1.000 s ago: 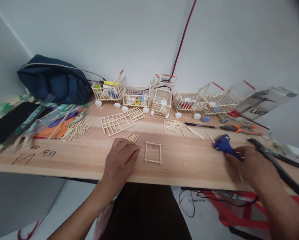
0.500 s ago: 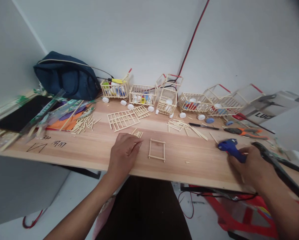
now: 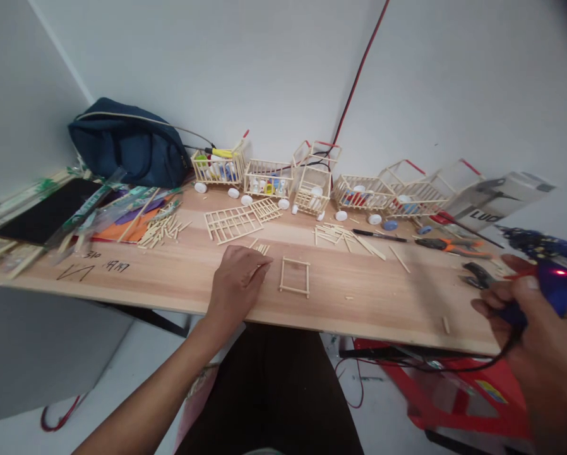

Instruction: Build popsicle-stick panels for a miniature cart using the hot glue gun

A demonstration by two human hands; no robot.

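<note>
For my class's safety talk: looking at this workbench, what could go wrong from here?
The right hand holds what looks like a blue glue gun with a red light lit; if it is hot, a careless touch could burn. A dark cord dips past the front edge of the table and might snag. The small stick frame lies unheld beside the left hand, so a nudge could shift it.

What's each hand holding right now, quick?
Left hand: loosely curled, can't tell if holding anything.
Right hand: closed around the blue glue gun.
</note>
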